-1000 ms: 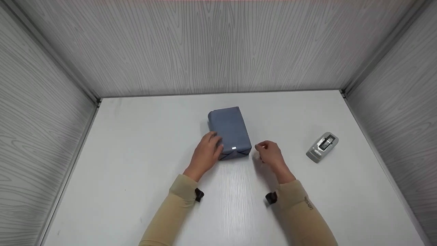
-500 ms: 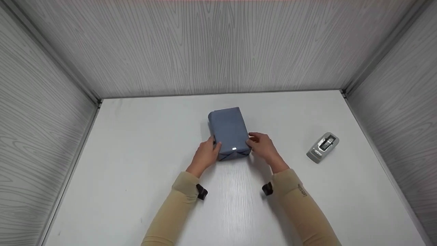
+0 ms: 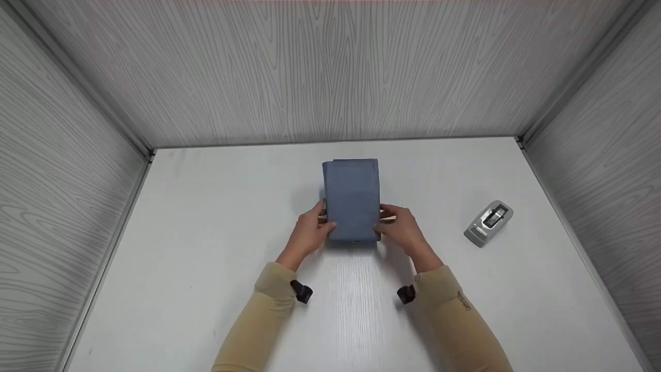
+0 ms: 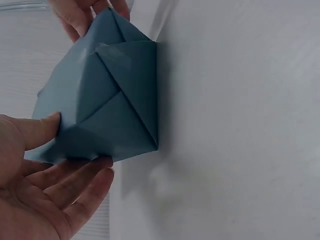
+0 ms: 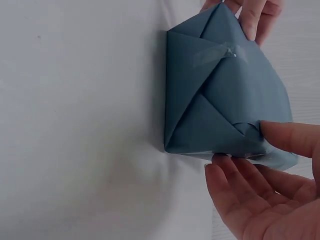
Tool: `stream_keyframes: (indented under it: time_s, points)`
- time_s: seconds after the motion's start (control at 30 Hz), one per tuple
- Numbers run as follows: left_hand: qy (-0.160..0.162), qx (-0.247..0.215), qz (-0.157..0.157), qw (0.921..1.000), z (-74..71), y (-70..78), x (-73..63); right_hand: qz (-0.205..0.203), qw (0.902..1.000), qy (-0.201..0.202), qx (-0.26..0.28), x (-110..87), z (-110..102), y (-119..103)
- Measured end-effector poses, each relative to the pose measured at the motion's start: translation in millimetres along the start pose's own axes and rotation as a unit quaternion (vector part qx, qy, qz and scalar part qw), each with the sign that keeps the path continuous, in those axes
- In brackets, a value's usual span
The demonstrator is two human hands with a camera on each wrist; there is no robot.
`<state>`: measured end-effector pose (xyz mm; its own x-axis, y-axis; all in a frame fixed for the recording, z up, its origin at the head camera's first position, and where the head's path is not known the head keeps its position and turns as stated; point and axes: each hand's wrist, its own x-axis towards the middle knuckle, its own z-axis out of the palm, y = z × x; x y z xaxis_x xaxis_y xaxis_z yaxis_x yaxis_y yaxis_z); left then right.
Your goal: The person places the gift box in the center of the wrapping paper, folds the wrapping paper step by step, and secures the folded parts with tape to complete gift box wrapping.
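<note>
While both hands keep hold on my head feed, I've the blue wrapped pkg (image 3: pixel 353 201) at approx mid-width of the desk (image 3: pixel 181 258), its far end nr the back edge; can't tell if its underside touches. L hand (image 3: pixel 307 232) pinches the L side, thumb on top, other fingers close together along the side. R hand (image 3: pixel 403 227) pinches the R side likewise, fingers slightly curled. Clear tape (image 5: pixel 210 55) crosses the folded near end. Grey device (image 3: pixel 488 223) w/ a dark-rimmed window lies well apart, toward the desk's R edge.
</note>
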<state>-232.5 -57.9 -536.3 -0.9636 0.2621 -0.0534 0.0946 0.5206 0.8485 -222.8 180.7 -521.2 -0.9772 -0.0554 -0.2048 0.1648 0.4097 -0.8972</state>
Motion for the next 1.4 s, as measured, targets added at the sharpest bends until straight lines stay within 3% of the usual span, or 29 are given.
stream_keyframes:
  time_s: [0.37, 0.53, 1.0, 1.2, 1.4]
  points:
    - [0.064, -0.009, 0.069, 0.9955, 3.6, 5.4, -16.1, -0.059, 0.9975, 0.035, 0.018, -19.3, -2, 4]
    - [0.078, 0.005, 0.094, 0.9925, 5.0, 4.5, -20.8, -0.072, 0.9959, 0.036, 0.041, -22.9, -1, 7]
    - [0.059, 0.036, 0.104, 0.9921, 5.0, -1.7, -33.0, -0.059, 0.9974, 0.011, 0.039, -27.6, -4, 20]
    - [0.062, 0.020, 0.107, 0.9922, 4.6, 1.8, -41.0, -0.111, 0.9922, 0.035, 0.045, -35.9, -5, 17]
    - [0.081, 0.048, 0.107, 0.9898, 7.6, 4.5, -42.1, -0.152, 0.9850, 0.075, 0.030, -36.3, 0, 14]
